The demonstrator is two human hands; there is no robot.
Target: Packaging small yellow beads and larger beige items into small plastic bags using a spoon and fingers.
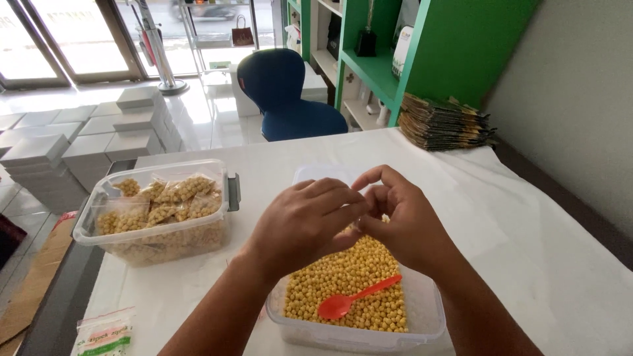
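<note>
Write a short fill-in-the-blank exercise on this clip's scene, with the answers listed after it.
1. A spoon of ____ colour lies on the small round yellow balls in the clear plastic tub.
2. The left hand and right hand meet ____ that tub.
3. The clear lidless box to the left holds small filled ____.

Missing words: red; above; bags

We've 1 view only: head cam, worn, looking down and fwd over the worktop from close above. Both hands sit near centre frame; farther off we see floor, glass doors, green shelf.
</note>
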